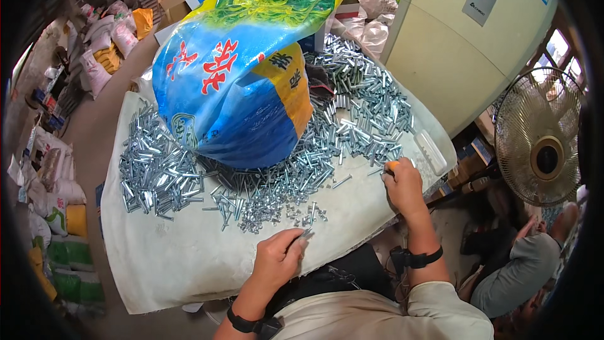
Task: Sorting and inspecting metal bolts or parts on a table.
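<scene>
My left hand [279, 259] is at the near edge of the cloth-covered table [182, 252], thumb and forefinger pinched on a small metal fastener [307, 233]. Just beyond it lie small silvery screws [251, 215] in a loose heap. My right hand [405, 187] is farther right, its fingers closed at the fringe of a pile of shiny metal tubes [371, 104]. Something orange [393, 165] shows at its fingertips; a metal piece [375, 172] lies beside them, and whether they grip it is unclear. More long metal fasteners [157, 173] are heaped at the left.
A big blue, green and yellow plastic sack [220, 113] bulges over the table's middle. A clear plastic tray [430, 152] lies at the right edge. Beyond stand a pale cabinet [459, 50] and a fan [546, 154]. Another person [522, 271] sits at right; sacks [69, 214] line the left.
</scene>
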{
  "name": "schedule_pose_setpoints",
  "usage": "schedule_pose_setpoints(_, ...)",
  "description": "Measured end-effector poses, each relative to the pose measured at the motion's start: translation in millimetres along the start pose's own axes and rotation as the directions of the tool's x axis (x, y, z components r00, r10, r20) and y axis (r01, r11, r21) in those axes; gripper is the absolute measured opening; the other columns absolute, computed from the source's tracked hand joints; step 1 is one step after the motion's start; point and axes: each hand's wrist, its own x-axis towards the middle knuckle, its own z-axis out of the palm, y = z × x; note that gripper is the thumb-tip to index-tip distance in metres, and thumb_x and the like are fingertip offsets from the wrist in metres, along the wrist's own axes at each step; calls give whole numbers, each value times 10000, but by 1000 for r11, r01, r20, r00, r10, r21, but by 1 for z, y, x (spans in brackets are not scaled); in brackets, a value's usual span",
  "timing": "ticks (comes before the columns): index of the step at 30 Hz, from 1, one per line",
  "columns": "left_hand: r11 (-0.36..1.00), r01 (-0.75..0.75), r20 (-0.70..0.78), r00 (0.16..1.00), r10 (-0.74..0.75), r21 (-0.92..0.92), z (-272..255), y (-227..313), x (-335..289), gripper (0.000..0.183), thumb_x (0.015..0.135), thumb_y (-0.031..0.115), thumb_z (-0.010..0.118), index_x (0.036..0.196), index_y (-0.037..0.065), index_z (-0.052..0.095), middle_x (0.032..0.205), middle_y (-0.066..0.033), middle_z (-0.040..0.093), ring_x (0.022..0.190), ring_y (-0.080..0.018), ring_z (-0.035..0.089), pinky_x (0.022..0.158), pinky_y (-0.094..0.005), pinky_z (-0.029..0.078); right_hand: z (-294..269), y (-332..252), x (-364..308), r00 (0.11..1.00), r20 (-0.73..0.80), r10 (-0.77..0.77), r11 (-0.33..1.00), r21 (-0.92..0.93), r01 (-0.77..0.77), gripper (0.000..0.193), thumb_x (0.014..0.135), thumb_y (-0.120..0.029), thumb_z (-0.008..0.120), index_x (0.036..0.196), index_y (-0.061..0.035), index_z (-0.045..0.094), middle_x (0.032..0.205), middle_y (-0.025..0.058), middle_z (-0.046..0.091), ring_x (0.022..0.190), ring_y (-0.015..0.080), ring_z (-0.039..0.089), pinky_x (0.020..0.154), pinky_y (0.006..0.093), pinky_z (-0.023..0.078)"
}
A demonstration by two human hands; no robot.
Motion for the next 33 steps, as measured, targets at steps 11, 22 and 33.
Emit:
schedule_pose_setpoints(11,998,-45,-45,998,48,51,0,1,-6,180,995,-11,740,1165,-21,798,906,-138,764,706,-226,757,653,-345,580,13,-32,-19,996,36,-83,975,208,73,175,904,-197,862,931,-39,791,955,192,683,884,433,711,801,528,557)
schedule_pose_setpoints(22,998,-43,-43,998,45,53,-5,0,-9,198,1001,-35,719,1181,-54,798,935,-137,778,693,-183,785,632,-311,599,38,-98,-28,970,-58,-238,864,443,238,195,912,-54,840,1089,16,796,917,174,720,818,375,741,742,454,588)
schedule_pose_setpoints(33,999,-28,-79,997,27,-17,-2,-2,-7,168,995,9,781,1161,2,800,891,-147,757,706,-259,731,649,-365,561,34,-107,-39,875,209,-437,860,383,338,157,938,-123,822,1077,-50,818,983,161,694,886,398,739,783,489,599)
